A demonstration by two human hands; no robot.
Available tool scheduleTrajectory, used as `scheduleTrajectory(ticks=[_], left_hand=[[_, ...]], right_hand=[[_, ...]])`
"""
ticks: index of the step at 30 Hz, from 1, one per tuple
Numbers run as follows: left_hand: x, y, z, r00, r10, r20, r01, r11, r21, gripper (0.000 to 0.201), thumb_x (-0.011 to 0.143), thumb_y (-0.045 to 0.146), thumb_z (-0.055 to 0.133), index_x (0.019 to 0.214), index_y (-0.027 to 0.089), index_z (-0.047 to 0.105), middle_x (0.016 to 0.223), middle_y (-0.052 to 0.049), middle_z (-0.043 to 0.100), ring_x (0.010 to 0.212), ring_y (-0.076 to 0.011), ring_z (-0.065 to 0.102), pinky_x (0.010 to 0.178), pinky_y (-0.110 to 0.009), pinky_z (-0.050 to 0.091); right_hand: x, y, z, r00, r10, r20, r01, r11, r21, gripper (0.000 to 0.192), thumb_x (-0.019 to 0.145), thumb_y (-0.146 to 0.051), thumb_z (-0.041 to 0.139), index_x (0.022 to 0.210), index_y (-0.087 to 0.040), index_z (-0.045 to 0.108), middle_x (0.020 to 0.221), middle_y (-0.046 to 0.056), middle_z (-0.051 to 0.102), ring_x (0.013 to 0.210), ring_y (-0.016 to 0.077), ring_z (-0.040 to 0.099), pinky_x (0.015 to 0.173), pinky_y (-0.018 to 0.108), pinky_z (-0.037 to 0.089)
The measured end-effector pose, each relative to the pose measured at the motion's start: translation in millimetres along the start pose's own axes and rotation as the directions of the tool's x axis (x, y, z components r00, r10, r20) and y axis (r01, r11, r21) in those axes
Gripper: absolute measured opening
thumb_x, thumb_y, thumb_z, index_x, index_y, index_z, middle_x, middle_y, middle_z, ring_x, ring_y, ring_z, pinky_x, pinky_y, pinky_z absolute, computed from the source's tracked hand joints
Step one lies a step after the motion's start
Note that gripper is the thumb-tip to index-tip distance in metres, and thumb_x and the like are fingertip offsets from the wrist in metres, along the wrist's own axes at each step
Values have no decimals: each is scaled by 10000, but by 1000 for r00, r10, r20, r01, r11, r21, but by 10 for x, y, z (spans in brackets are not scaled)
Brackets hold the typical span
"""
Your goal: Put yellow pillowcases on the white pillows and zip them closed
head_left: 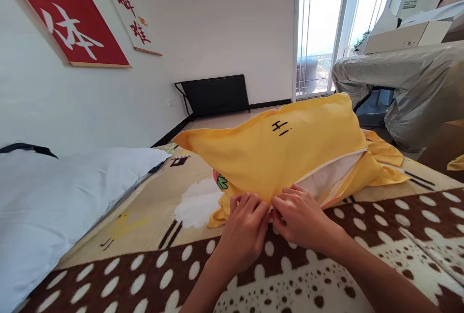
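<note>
My left hand point(243, 230) and right hand point(300, 219) both pinch the open edge of the yellow pillowcase point(290, 153), fingers closed on it, white pillow point(328, 177) half inside, lying on the patterned blanket point(137, 264). It looks soft, light and floppy; the hem beside the opening seems the best hold.

White pillow point(54, 197) blocks left; blanket point(326, 274) open rightward

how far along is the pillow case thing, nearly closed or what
Done: the white pillow sits almost wholly inside the yellow printed fabric pillowcase. In hand: the left hand and right hand pinch the case's near edge together. Left: the opening to the right gapes, with white showing.
</note>
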State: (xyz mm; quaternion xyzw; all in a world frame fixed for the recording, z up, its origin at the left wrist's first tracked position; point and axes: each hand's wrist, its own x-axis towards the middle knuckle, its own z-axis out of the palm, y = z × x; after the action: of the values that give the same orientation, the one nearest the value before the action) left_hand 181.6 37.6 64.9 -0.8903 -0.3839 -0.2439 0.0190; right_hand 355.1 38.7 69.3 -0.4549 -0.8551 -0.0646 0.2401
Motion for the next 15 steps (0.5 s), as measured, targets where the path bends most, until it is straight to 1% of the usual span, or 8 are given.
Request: scheduleTrajectory(ticks=[4,7,11,15], left_hand=[[11,-4,-1,999,-25,41,27,999,-45,165,922,148,329,791,185,421,846,-27,465,835,-184,405,807,-382,305],[16,-3,-12,998,-31,58,35,997,-68,173,930,161,319,787,186,412,848,-23,454,839,-181,404,813,-382,302],[14,-8,-27,997,-30,74,36,996,-76,177,931,167,309,774,188,389,842,-22,440,837,-183,395,814,-385,304],[15,-39,-36,996,-51,72,57,994,-89,181,918,164,314,744,189,355,828,-24,433,831,-187,392,798,-387,313]], right_hand=[[9,54,22,1000,23,-4,-23,999,-24,156,760,-156,473,614,-192,433,625,5,564,611,132,475,671,287,259],[0,87,6,1000,28,-3,-28,999,-22,164,745,-155,478,597,-193,418,605,-2,551,578,122,454,651,282,254],[-9,121,-34,1000,29,-2,-30,998,-53,160,742,-145,464,596,-193,422,601,5,553,586,128,461,651,286,250],[-6,208,-102,993,111,23,-109,991,-75,178,732,-132,468,572,-187,413,588,10,550,563,121,449,619,284,233]])
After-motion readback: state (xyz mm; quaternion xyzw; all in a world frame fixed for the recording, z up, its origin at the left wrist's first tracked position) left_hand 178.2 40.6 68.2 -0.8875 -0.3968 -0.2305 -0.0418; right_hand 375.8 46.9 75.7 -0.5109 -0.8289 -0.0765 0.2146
